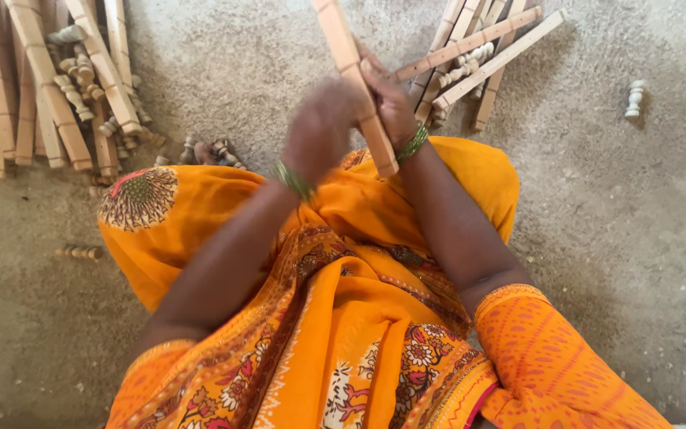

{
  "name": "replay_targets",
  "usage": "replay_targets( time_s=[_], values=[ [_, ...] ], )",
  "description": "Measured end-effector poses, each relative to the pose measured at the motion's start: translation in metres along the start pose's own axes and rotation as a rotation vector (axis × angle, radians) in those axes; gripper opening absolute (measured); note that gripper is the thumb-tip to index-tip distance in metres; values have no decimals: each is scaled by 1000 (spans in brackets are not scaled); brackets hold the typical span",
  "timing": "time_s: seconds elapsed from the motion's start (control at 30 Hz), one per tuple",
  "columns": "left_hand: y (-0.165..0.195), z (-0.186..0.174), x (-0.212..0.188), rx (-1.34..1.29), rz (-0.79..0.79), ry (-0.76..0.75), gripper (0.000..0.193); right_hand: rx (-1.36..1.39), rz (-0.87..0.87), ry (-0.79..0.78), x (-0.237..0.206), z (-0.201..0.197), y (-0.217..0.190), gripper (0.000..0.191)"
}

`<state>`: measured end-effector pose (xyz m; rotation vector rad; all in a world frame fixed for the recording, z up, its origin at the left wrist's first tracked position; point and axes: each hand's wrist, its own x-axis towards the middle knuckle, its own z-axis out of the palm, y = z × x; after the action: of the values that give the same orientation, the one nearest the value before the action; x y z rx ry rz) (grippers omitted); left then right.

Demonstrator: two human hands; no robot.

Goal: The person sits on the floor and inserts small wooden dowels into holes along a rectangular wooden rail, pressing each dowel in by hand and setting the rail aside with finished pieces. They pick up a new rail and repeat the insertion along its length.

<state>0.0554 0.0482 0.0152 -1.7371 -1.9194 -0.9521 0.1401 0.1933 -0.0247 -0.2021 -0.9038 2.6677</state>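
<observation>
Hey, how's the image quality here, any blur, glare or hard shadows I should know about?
In the head view, the left hand is smeared by motion blur, the right hand less so on the wooden slat; light is soft and even, no glare, only faint shadows on the sandy floor; the slat pile stays fairly sharp.

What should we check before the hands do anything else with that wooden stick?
1. Right hand grips the wooden stick: ok.
2. Left hand on the stick: cannot tell, blurred.
3. Stick held above the orange cloth on the lap: ok.
4. Spare sticks, left pile and right pile, lie nearby: ok.
5. Small turned peg on the floor, apart from both piles: ok.
</observation>
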Motion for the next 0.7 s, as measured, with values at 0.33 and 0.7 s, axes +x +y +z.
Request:
replay_targets(
  time_s=[0.33, 0.7],
  values=[
    [-93, 1, 48, 33, -102, 215, 14, 151, 102, -188, -2, 4, 2, 68],
    [33, -9, -26, -127, 17, -99, 15, 36, 35, -53, 1, 0, -4, 62]
  ],
)
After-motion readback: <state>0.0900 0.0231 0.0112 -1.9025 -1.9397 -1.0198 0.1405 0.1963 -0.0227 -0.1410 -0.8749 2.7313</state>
